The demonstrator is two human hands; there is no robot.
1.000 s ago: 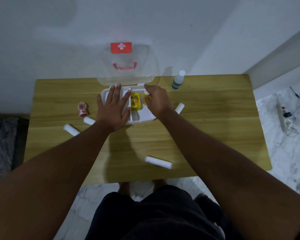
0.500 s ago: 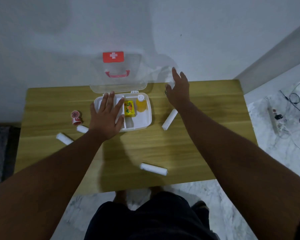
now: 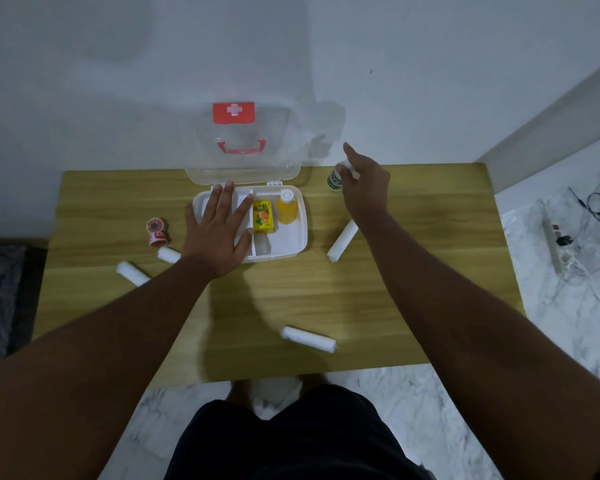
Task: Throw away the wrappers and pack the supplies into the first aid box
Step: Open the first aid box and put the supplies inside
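At the far edge of the table (image 3: 430,254), just right of the first aid box (image 3: 300,233), the right hand (image 3: 364,188) curls thumb and fingers round the white cap of a small bottle (image 3: 334,180) with a green label. Whether the bottle stands on the wood or hangs clear I cannot tell. It looks like smooth, rigid plastic, probably light and a little slippery, so a hold lower on the labelled body would likely be surer than the cap. The left hand (image 3: 219,233) lies flat with fingers spread over the box's left compartments, grasping nothing. The box is a white divided tray under a clear raised lid (image 3: 243,157), and already holds a yellow carton (image 3: 263,216) and an orange bottle (image 3: 287,209). Soft white gauze rolls (image 3: 309,338) lie scattered outside it — light and squashable, best taken mid-length.
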